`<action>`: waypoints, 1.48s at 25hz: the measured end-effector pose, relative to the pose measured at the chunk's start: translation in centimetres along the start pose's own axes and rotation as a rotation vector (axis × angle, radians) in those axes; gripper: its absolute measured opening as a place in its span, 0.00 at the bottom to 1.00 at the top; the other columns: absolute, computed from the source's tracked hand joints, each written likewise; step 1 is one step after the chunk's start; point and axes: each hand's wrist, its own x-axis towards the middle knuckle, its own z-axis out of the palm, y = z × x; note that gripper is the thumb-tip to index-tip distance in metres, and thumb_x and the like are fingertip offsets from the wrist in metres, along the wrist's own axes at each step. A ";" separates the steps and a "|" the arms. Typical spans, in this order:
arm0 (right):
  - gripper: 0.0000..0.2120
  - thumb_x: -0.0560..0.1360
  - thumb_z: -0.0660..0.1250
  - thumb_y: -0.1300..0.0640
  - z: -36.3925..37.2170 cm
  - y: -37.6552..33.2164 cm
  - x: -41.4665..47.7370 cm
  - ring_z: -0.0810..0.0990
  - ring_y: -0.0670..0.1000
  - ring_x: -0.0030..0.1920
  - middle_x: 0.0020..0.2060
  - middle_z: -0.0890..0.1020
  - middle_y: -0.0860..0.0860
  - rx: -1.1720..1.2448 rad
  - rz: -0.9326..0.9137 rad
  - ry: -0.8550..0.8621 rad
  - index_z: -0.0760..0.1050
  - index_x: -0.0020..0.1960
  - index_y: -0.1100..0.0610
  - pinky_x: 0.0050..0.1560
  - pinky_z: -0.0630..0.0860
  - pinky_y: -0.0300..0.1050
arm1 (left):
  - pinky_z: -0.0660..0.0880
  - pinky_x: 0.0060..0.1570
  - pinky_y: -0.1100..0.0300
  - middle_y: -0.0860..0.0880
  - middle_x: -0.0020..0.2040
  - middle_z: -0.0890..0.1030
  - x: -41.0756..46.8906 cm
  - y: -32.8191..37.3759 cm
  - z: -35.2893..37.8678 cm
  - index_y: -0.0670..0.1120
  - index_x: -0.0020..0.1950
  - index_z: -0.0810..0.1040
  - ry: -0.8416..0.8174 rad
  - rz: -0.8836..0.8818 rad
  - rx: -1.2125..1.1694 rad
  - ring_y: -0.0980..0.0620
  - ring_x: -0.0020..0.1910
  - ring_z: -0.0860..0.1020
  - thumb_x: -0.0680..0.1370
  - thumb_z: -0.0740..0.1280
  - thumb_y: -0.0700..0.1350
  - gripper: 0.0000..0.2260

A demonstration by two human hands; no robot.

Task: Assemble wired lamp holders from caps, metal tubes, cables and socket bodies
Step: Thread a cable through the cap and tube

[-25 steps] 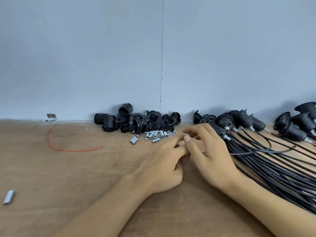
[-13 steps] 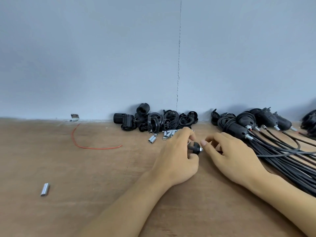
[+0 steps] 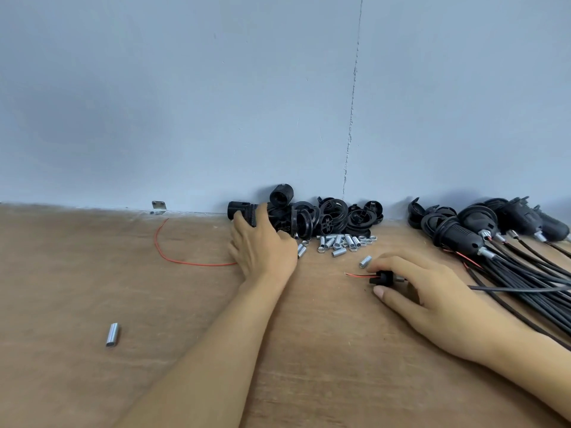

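Under right hand (image 3: 432, 291), black red-wired cap (image 3: 383, 278)

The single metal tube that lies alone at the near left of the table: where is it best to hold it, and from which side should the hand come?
Pinch the lone metal tube across its middle, coming from above, thumb and finger on its two long sides. It lies flat and alone on the table, and being round it may roll if pushed from one side.
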 end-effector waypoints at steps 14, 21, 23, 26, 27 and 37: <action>0.11 0.78 0.68 0.48 -0.5 0.0 -0.2 0.77 0.43 0.54 0.53 0.78 0.38 0.042 0.012 -0.035 0.76 0.60 0.43 0.49 0.71 0.33 | 0.50 0.79 0.43 0.44 0.72 0.69 1.1 -1.0 -0.1 0.46 0.73 0.69 -0.110 -0.050 -0.083 0.42 0.74 0.66 0.75 0.63 0.40 0.25; 0.12 0.78 0.68 0.49 -0.4 0.1 -0.2 0.76 0.42 0.55 0.54 0.77 0.37 0.033 0.016 -0.035 0.76 0.61 0.43 0.48 0.69 0.31 | 0.61 0.74 0.42 0.46 0.66 0.75 2.5 -2.1 -1.1 0.47 0.71 0.68 -0.207 -0.021 -0.155 0.43 0.69 0.69 0.74 0.61 0.36 0.25; 0.12 0.78 0.68 0.49 -0.5 0.0 -0.2 0.76 0.42 0.55 0.54 0.77 0.37 0.037 0.015 -0.037 0.76 0.61 0.43 0.49 0.71 0.34 | 0.62 0.74 0.42 0.47 0.67 0.75 2.5 -2.2 -1.0 0.48 0.72 0.68 -0.217 -0.014 -0.183 0.44 0.68 0.71 0.74 0.61 0.36 0.25; 0.11 0.78 0.68 0.49 -0.5 -0.1 -0.3 0.77 0.42 0.54 0.53 0.77 0.38 0.044 0.013 -0.035 0.76 0.60 0.43 0.51 0.73 0.38 | 0.64 0.74 0.42 0.47 0.70 0.73 2.6 -2.3 -0.8 0.48 0.72 0.71 -0.185 0.004 -0.244 0.44 0.67 0.74 0.74 0.61 0.34 0.26; 0.11 0.78 0.68 0.49 -0.5 -0.1 -0.3 0.77 0.42 0.54 0.52 0.77 0.38 0.045 0.012 -0.032 0.76 0.60 0.42 0.53 0.74 0.40 | 0.66 0.73 0.43 0.46 0.70 0.73 2.7 -2.3 -0.7 0.48 0.71 0.72 -0.170 0.005 -0.263 0.44 0.66 0.74 0.73 0.61 0.34 0.26; 0.11 0.78 0.68 0.49 -0.6 -0.4 -0.3 0.77 0.42 0.54 0.53 0.77 0.37 0.045 0.006 -0.026 0.76 0.60 0.43 0.55 0.75 0.45 | 0.74 0.64 0.43 0.42 0.62 0.75 3.5 -2.8 -0.4 0.46 0.70 0.70 -0.056 -0.058 -0.354 0.40 0.63 0.75 0.73 0.68 0.37 0.24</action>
